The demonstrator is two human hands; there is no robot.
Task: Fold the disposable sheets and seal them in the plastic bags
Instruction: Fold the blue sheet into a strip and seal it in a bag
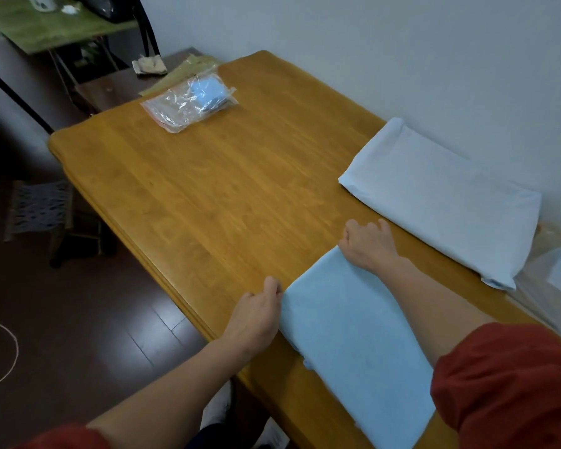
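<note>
A light blue disposable sheet, folded into a long strip, lies on the wooden table in front of me. My left hand pinches its far left corner at the table's near edge. My right hand grips its far right corner, knuckles up. A stack of pale folded sheets rests to the right by the wall. At the table's far end lies a clear plastic bag with a small folded blue sheet inside.
More clear plastic bags lie at the right edge near the wall. Beyond the table stand a dark side table and a green-topped table. A stool stands on the dark floor to the left.
</note>
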